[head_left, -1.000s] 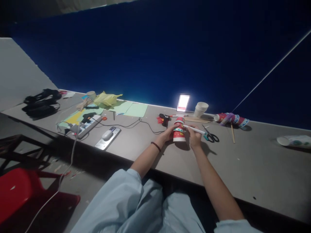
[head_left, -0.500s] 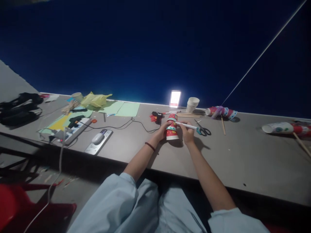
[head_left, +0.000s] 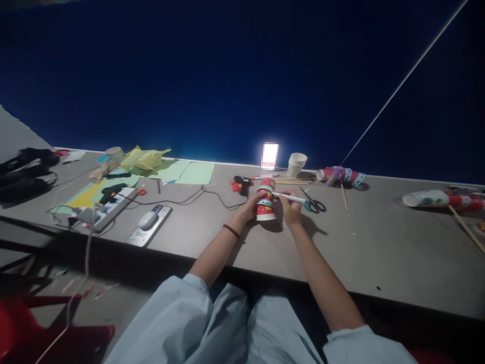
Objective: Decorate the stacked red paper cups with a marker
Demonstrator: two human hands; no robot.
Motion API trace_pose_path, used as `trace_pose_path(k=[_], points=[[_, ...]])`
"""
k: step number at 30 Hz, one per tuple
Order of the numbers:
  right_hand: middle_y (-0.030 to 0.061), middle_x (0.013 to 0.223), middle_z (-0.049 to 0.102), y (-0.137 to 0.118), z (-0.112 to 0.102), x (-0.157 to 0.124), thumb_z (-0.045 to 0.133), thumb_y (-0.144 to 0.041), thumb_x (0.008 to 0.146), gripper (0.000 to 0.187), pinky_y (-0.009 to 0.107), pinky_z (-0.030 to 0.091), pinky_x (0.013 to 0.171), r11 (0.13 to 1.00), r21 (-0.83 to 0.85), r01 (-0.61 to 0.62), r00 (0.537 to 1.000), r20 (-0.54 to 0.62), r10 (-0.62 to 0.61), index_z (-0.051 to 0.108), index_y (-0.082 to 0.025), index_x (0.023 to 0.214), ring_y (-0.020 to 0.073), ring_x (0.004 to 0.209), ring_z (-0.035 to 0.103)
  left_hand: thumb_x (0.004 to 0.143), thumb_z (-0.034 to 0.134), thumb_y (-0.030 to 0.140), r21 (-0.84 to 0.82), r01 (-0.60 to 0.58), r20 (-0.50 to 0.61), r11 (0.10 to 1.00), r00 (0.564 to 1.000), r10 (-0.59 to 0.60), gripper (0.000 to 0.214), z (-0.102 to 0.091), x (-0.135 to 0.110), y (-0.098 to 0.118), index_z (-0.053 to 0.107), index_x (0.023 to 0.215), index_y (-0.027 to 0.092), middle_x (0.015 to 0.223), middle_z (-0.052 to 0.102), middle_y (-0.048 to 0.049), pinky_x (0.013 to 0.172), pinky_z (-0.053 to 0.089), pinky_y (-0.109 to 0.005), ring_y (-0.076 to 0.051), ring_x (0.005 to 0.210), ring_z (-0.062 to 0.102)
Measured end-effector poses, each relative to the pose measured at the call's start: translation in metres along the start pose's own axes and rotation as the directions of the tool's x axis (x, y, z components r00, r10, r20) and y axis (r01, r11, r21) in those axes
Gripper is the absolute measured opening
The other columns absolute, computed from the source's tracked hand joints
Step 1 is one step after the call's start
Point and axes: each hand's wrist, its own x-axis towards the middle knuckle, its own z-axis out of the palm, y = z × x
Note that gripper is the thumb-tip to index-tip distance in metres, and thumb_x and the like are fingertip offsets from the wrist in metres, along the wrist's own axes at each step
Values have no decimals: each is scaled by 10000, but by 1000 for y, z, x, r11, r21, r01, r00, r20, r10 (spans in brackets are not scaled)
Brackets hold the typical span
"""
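Observation:
A red patterned paper cup (head_left: 265, 199) stands upside down on the grey table (head_left: 379, 253), with a second cup seemingly stacked on it. My left hand (head_left: 250, 206) is wrapped round the cup's left side. My right hand (head_left: 291, 208) is closed on a white pen (head_left: 290, 197) whose tip rests against the cup's upper right side. Black-handled scissors (head_left: 313, 203) lie just right of my right hand.
A glowing phone (head_left: 270, 155) and white cups (head_left: 296, 164) stand at the back edge. Patterned cups (head_left: 341, 175) and wooden sticks (head_left: 343, 195) lie to the right, more cups (head_left: 435, 198) far right. A glue gun (head_left: 241, 183), power strip (head_left: 108, 202), mouse (head_left: 147, 219) and coloured papers (head_left: 189, 172) lie left.
The view has swung a little to the right. Both hands stay on the cup and pen in the same hold.

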Motion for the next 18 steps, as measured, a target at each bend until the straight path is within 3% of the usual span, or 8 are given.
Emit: trace_pose_path(k=[9, 18], points=[[1, 791, 674, -3, 3, -3, 626, -301, 785, 104, 294, 516, 730, 998, -41, 39, 999, -14, -40, 627, -198, 798, 162, 762, 638, 766, 728, 254, -10, -26, 84, 1000, 996, 27, 307, -3, 1, -3, 681, 1011, 76, 924, 739, -133, 815, 532, -322, -199, 760, 699], [4, 761, 665, -7, 3, -4, 609, -305, 792, 104, 280, 513, 670, 988, -137, 76, 997, -14, -78, 619, -202, 793, 158, 710, 619, 776, 708, 252, -3, -25, 75, 1000, 997, 26, 214, -4, 3, -2, 691, 922, 95, 860, 743, -116, 801, 536, -319, -193, 721, 695]])
